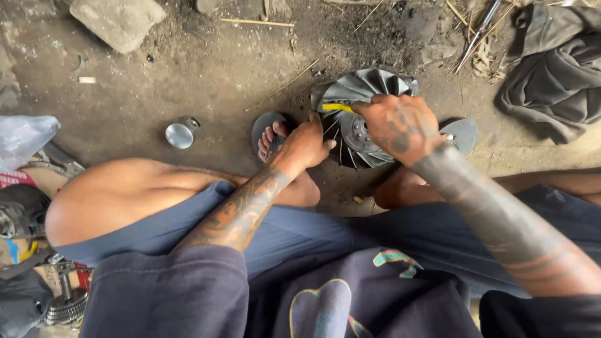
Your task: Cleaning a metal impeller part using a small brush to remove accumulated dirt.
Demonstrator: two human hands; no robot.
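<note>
Left hand (305, 145) braces the finned metal disc (357, 119) at its edge; right hand (397, 127), grip closed on a yellow-handled tool (337, 107), presses above. A metal cup (181, 133) lies left on the dirt floor (206, 69).

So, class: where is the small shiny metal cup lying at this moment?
In the head view, the metal cup lies on the dirt ground, left of the left hand and sandalled foot, just beyond the person's bent knee.

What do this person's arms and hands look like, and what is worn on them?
Both forearms are bare and heavily tattooed. The left hand tops an arm with colourful, orange-toned designs; the right hand has dark ink on its back, with broad dark bands along the forearm. No gloves, watch or rings show. Dark sleeves end at the elbows.
</note>
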